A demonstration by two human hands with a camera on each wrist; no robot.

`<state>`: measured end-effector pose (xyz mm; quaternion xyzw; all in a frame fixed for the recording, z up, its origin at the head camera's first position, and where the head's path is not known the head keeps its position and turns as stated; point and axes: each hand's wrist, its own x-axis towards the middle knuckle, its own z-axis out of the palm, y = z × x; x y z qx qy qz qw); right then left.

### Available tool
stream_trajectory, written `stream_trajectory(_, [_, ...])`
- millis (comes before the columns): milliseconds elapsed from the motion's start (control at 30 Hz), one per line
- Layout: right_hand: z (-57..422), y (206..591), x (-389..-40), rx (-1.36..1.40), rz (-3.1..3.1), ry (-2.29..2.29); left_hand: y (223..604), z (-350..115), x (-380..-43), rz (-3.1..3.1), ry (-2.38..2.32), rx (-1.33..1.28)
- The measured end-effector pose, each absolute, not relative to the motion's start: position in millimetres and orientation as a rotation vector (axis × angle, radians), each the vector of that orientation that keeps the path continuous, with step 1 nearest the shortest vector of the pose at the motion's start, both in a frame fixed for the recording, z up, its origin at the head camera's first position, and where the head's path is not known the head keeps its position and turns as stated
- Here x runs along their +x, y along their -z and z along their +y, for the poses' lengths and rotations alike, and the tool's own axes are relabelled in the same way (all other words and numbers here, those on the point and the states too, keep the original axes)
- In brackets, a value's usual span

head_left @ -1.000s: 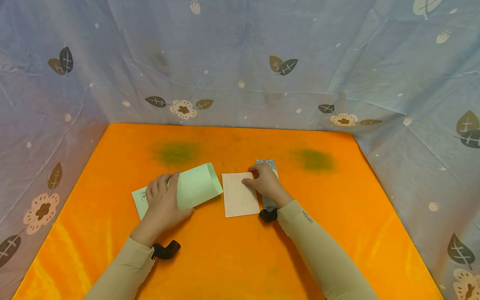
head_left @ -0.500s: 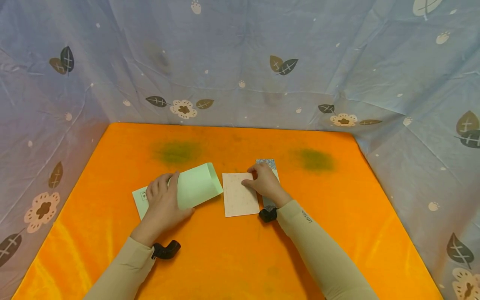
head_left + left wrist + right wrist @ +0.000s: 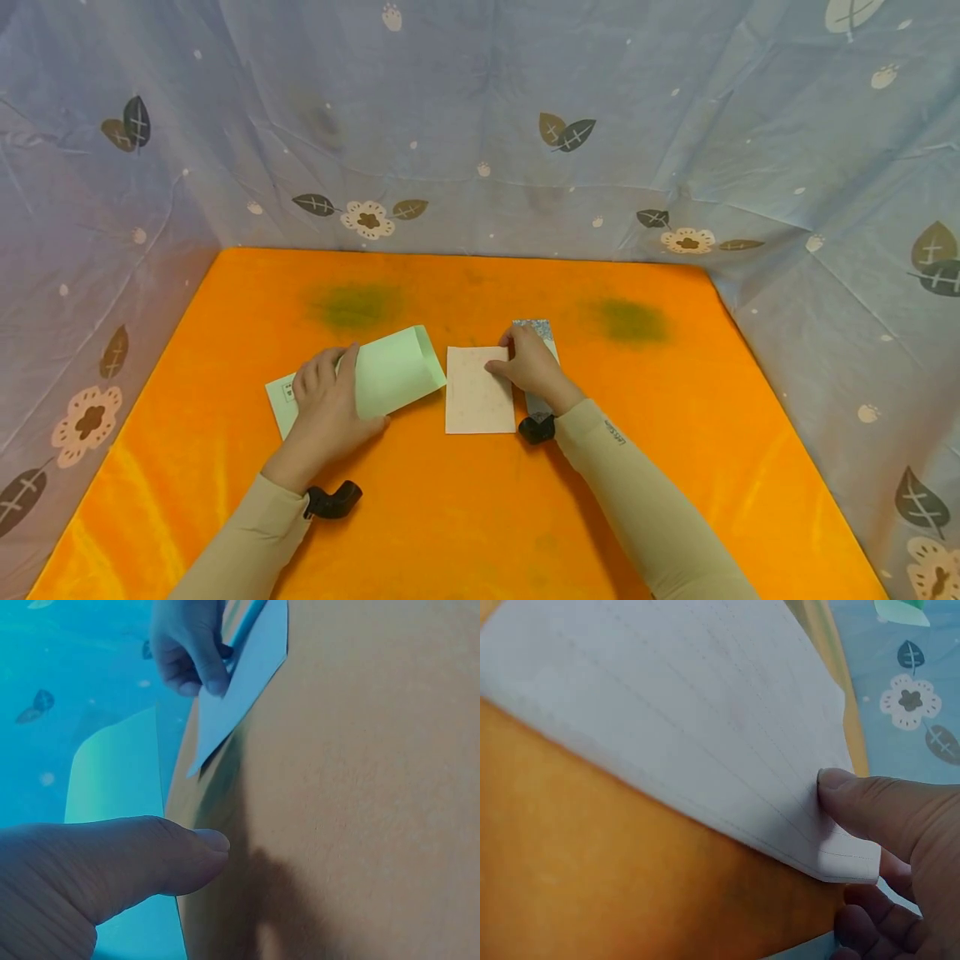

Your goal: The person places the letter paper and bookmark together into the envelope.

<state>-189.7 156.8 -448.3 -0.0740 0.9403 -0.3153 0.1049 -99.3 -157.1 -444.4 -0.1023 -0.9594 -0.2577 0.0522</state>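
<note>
The left hand (image 3: 327, 408) spans the pale green envelope (image 3: 397, 372) on the left side of the cloth (image 3: 450, 517), gripping it across its width with the thumb at the near edge. The right hand (image 3: 536, 367) pinches the upper right corner of the sheet (image 3: 477, 400), just beside the envelope's mouth; whether the two touch is hard to tell. The step seems to be steadying one while handling the other by its corner. A light, flat pinch would likely serve best, since thin paper creases easily, and the left hand should bear down gently so as not to crush the mouth. The sheet is off-white, rectangular and ruled with fine dotted lines; the envelope looks smooth and slightly bowed. A narrow strip (image 3: 535, 330), speckled blue-grey, lies partly hidden under the right hand. The orange cloth looks short-napped, with two greenish smudges.
</note>
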Motion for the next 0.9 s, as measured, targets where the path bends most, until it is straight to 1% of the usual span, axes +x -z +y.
stream_trajectory(333, [160.7,447.3,-185.2,-0.212,2.722,0.985,446.4,-156.9,-100.8,-2.894,0.783,-0.323])
stream_trajectory(567, [166.2,442.2,-184.2,-0.266,2.710,0.982,445.4,-155.1,-101.8,-2.898,0.783,-0.324])
stream_trajectory(900, [192.2,439.2,-182.4,-0.269,2.548,1.189,444.9,-149.9,-102.5,-2.905,0.812,-0.330])
